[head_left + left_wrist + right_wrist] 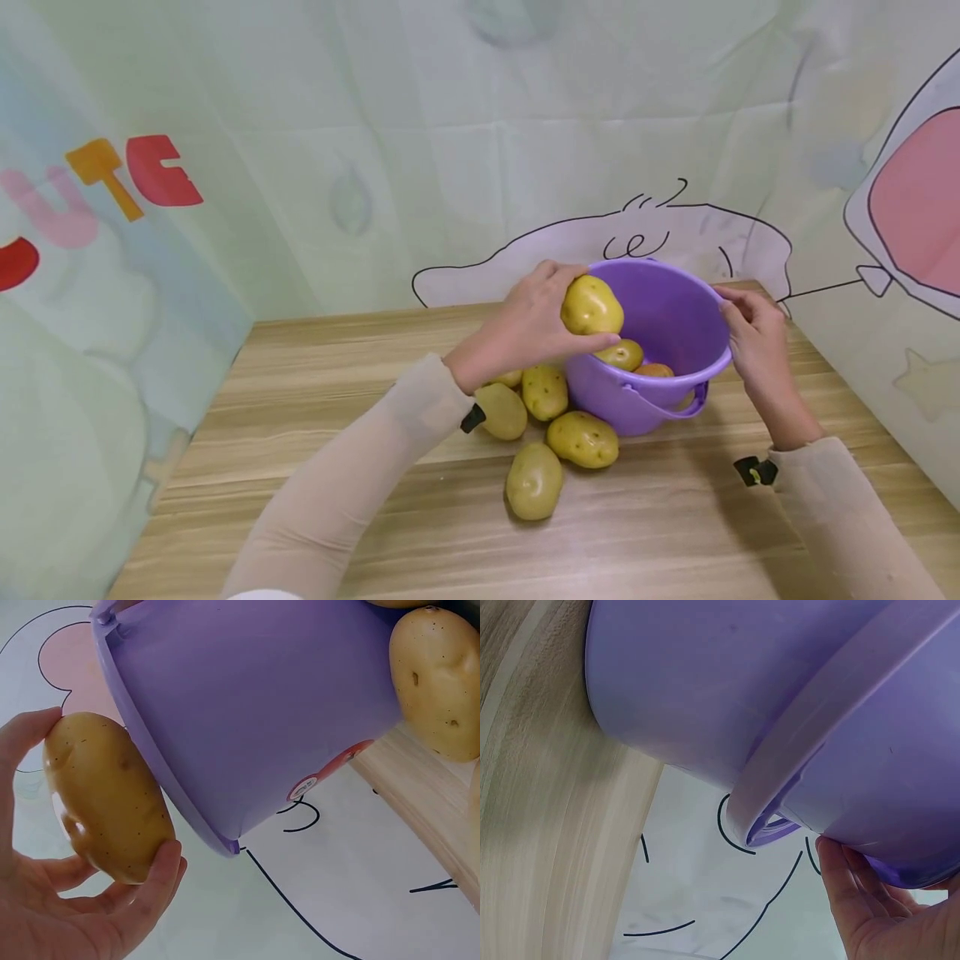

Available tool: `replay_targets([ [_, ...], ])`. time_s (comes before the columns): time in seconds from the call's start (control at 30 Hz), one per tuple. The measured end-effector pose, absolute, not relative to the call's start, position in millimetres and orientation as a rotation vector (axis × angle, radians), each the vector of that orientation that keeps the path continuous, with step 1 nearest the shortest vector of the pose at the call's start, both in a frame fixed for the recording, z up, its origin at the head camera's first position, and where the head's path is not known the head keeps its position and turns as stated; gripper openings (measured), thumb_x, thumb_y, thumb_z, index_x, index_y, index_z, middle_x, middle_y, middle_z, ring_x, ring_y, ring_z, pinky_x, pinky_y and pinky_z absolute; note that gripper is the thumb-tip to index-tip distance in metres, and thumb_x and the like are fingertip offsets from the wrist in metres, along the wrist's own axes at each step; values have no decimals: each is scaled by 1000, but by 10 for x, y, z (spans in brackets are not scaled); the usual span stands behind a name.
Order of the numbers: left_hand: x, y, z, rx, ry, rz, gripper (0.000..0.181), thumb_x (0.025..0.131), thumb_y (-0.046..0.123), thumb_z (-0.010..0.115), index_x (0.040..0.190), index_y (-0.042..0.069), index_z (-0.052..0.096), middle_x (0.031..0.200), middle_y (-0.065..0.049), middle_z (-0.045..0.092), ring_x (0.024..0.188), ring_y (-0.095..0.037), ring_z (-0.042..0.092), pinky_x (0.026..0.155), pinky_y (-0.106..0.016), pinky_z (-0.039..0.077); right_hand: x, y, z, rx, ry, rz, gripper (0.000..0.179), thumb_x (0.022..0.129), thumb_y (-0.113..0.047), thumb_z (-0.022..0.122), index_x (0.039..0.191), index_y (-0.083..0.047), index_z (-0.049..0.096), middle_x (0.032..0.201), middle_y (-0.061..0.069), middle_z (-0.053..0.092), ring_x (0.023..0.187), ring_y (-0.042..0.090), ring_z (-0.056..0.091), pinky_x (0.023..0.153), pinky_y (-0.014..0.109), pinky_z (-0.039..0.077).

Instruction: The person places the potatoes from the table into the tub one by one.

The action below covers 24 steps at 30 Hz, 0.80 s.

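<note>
A yellow potato [592, 306] is gripped in my left hand [536, 321] at the left rim of a purple bucket [675, 317]. The left wrist view shows that potato [109, 799] between thumb and fingers, beside the bucket's rim [154, 754]. My right hand [761, 354] pinches the bucket's right rim; in the right wrist view its fingers [847, 889] lie against the outside below the rim. Inside the bucket, a yellow potato [622, 355] and a more orange one [655, 370] show; the rest of the inside is partly hidden.
Several potatoes lie on the wooden table [337, 400] left of the bucket, among them one at the front [535, 482] and one touching near its base [583, 439]. The bucket's handle [667, 408] hangs down in front. A printed cloth backdrop [300, 125] stands behind the table.
</note>
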<state>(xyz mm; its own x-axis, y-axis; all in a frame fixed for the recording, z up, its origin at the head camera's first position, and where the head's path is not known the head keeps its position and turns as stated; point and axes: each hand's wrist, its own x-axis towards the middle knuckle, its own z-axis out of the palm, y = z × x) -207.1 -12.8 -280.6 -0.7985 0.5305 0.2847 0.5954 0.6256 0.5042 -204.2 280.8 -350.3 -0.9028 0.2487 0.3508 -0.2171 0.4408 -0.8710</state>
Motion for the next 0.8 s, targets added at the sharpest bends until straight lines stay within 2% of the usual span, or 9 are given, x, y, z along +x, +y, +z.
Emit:
replay_targets([
  [0.33, -2107, -18, -2767, -1013, -2747, -773, 86, 78, 60, 76, 145, 14, 47, 134, -9, 50, 111, -22, 54, 80, -27, 51, -2055, 2818, -3523, -30, -2264, 1463, 35, 104, -10, 47, 130, 11, 58, 93, -20, 58, 86, -1, 58, 73, 11, 47],
  [0.6, -2125, 53, -2764, -1086, -2782, -712, 81, 79, 56, 77, 144, 17, 50, 129, -9, 50, 106, -20, 52, 74, -25, 49, -2054, 2815, -3526, -27, -2260, 1473, 35, 104, -10, 47, 130, 11, 58, 92, -20, 59, 85, 0, 59, 73, 11, 48],
  [0.8, -2126, 90, -2755, -1136, -2798, -671, 82, 76, 54, 80, 143, 17, 51, 132, -10, 49, 107, -21, 51, 74, -25, 48, -2051, 2815, -3526, -32, -2257, 1464, 35, 104, -10, 47, 130, 11, 58, 92, -21, 58, 85, -1, 58, 73, 11, 47],
])
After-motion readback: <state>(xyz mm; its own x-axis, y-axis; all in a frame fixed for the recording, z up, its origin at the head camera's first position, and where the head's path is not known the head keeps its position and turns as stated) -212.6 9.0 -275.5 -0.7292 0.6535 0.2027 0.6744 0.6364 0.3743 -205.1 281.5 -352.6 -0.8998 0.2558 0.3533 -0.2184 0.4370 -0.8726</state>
